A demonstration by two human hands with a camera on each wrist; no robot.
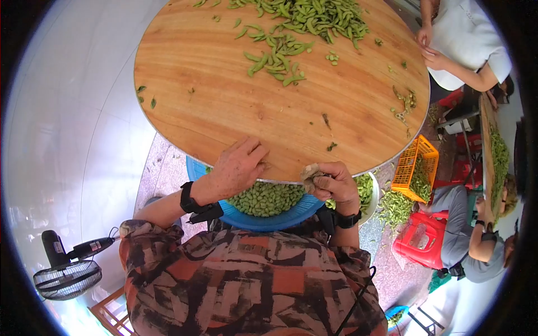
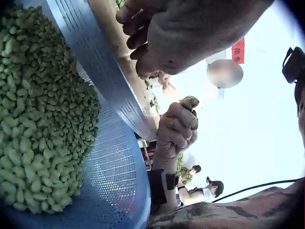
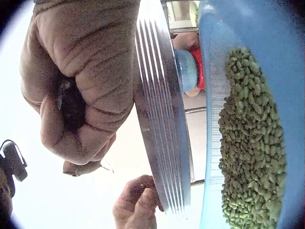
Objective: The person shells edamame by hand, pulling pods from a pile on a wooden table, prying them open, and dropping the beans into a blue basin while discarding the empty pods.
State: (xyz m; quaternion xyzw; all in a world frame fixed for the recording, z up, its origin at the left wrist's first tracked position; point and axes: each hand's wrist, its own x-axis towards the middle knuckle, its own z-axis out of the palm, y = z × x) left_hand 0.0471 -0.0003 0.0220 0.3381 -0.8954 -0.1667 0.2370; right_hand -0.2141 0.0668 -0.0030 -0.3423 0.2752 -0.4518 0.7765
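I'm on the head view, and there's plenty left: a broad heap of plump green pods (image 1: 322,19) lies at the far side of the round, wood-grained tabletop (image 1: 207,106), with a trail of them spilling inward. Just below the near rim sits a round blue plastic basket (image 1: 263,225), and it holds a deep bed of loose green beans (image 1: 263,200) out of their shells. That's the finished share, and I judge it a good amount, though the work looks well short of complete.

Now the hands. The left hand (image 1: 238,168) rests on the tabletop by the near rim, its fingers loosely bent, nothing visible in its grasp. Over to the right hand (image 1: 335,182), beside that same rim: its fingers are curled round a small drab, brownish item (image 1: 309,172), and I can't tell from here exactly what it is.

More green lies off to the right: a white bowl (image 1: 374,207) beside the basket, an orange slatted plastic crate (image 1: 430,150), and a scatter of green pieces (image 1: 397,210) on the floor. Whether those are full pods or empty hulls, I can't say, so I leave them out of my count.
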